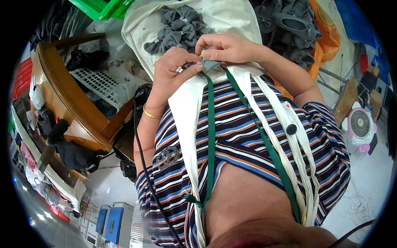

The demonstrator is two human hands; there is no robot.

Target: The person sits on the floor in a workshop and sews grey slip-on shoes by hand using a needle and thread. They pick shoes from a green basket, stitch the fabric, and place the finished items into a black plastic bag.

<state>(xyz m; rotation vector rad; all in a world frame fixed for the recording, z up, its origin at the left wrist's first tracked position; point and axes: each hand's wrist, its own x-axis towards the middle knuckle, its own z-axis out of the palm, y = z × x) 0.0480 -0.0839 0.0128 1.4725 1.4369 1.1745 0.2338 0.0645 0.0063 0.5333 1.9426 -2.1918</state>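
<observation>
My left hand (174, 68), a gold bracelet on its wrist, pinches a small piece of grey fabric (211, 65) in front of my chest. From the other side my right hand (227, 48) grips the same piece, thumb and forefinger pressed together close to the left fingertips. Between the fingers a tiny light spot shows, too small to name. Just beyond my hands, a pile of gathered grey fabric pieces (178, 28), shaped like bows or flowers, lies on a white cloth (136, 25). My fingers hide part of the held piece.
More grey fabric items (291, 29) fill an orange bag (326, 35) at the far right. A curved wooden furniture piece (68, 99) and a white plastic grid basket (99, 87) stand left. A green crate (99, 9) is far left; a small fan (359, 124) sits right.
</observation>
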